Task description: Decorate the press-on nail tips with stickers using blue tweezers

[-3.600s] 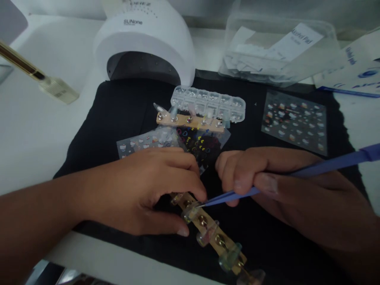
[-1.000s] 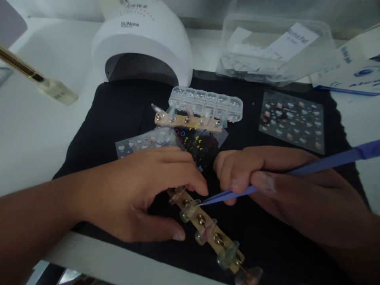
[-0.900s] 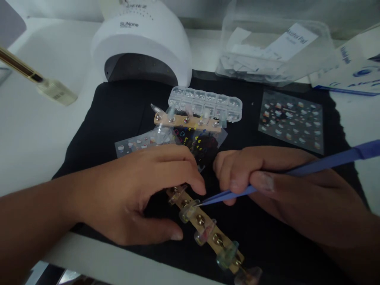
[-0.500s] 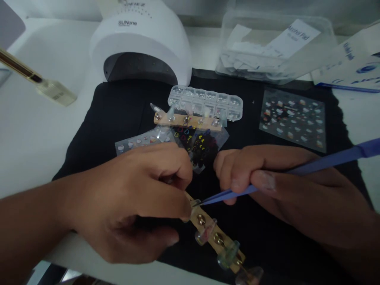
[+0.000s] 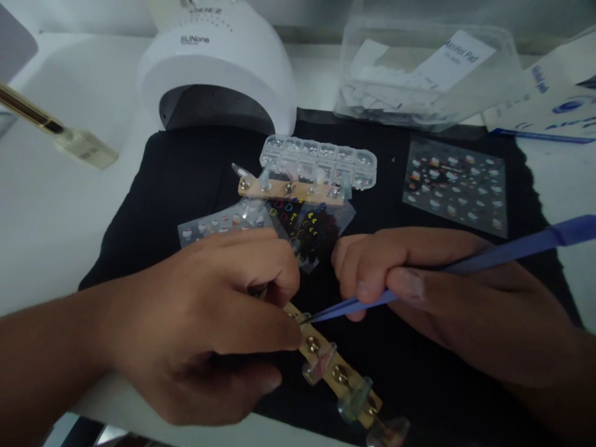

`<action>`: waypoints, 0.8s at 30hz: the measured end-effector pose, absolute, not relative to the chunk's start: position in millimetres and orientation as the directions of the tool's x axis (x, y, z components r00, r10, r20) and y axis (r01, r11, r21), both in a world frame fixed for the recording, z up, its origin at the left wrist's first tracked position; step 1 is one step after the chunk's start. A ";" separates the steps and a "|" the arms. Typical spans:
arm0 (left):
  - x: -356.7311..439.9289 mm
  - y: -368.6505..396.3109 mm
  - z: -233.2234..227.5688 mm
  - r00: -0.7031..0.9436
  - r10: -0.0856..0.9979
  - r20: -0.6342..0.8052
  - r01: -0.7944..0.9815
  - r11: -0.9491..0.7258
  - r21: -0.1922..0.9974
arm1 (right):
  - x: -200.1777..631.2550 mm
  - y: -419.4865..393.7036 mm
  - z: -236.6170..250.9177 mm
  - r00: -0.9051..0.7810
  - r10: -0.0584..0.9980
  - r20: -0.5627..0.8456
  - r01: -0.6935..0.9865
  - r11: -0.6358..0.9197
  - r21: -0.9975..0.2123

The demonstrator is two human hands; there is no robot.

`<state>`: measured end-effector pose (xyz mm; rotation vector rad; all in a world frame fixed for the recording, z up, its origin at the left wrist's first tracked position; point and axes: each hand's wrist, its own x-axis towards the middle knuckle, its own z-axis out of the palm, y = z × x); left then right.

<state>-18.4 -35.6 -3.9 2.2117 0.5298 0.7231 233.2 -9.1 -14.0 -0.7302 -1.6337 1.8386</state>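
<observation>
My left hand (image 5: 218, 316) is closed around the upper end of a wooden nail-tip stand (image 5: 328, 362), which slants down to the right. Metal knobs run along the stand and carry clear false nails, among them a pinkish one (image 5: 320, 366) and a greenish one (image 5: 354, 400). Blue tweezers (image 5: 516, 249) are gripped in my right hand (image 5: 419, 273). Their tips reach the stand beside my left index finger, touching or almost touching a small clear nail there. Whether the tips hold anything is too small to tell.
Behind my hands lie a second nail-tip stand (image 5: 277, 188), a clear rhinestone case (image 5: 328, 151) and sticker sheets (image 5: 454, 185) on a black cloth (image 5: 186, 167). Farther back stand a white nail lamp (image 5: 218, 65), a plastic bin (image 5: 344, 102) of alcohol pads and a box (image 5: 554, 102). A brush (image 5: 86, 146) is at left.
The view has shifted very slightly. My left index finger sits a little lower along the stand, while the tweezers stay at nearly the same spot.
</observation>
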 end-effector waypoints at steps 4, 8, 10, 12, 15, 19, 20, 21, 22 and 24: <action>-19.6 -36.3 -2.2 0.769 0.559 0.310 0.201 -0.672 0.713 | 233.6 -8.4 -13.3 -0.694 0.720 -0.025 -0.071 -0.102 -0.992; -21.4 -39.7 -1.4 0.773 0.560 0.299 0.242 -0.695 0.678 | 234.6 -9.3 -14.1 -0.691 0.722 -0.030 -0.066 -0.105 -0.992; -21.0 -40.2 -1.5 0.768 0.561 0.310 0.227 -0.690 0.687 | 234.6 -9.8 -15.0 -0.690 0.723 -0.019 -0.079 -0.102 -0.992; -19.9 -39.7 -1.7 0.758 0.571 0.316 0.225 -0.683 0.695 | 234.6 -10.1 -16.0 -0.687 0.726 -0.014 -0.086 -0.100 -0.991; -18.0 -37.9 -2.5 0.760 0.563 0.324 0.211 -0.686 0.696 | 234.8 -10.1 -16.8 -0.695 0.719 -0.005 -0.094 -0.097 -0.991; -16.5 -36.8 -3.9 0.768 0.547 0.333 0.199 -0.698 0.687 | 234.3 -9.6 -15.9 -0.693 0.721 0.007 -0.100 -0.087 -0.991; -16.4 -36.8 -3.9 0.770 0.545 0.333 0.199 -0.700 0.686 | 234.1 -9.4 -15.7 -0.693 0.721 0.010 -0.098 -0.081 -0.992; -16.3 -36.9 -3.7 0.772 0.539 0.337 0.193 -0.704 0.683 | 233.9 -9.2 -15.5 -0.692 0.722 0.010 -0.095 -0.077 -0.992; -16.3 -37.1 -3.4 0.777 0.533 0.334 0.192 -0.707 0.681 | 233.7 -9.0 -15.5 -0.691 0.723 0.008 -0.091 -0.076 -0.993; -16.1 -37.3 -2.6 0.787 0.519 0.334 0.182 -0.712 0.678 | 233.3 -8.5 -15.8 -0.684 0.729 -0.002 -0.086 -0.083 -0.993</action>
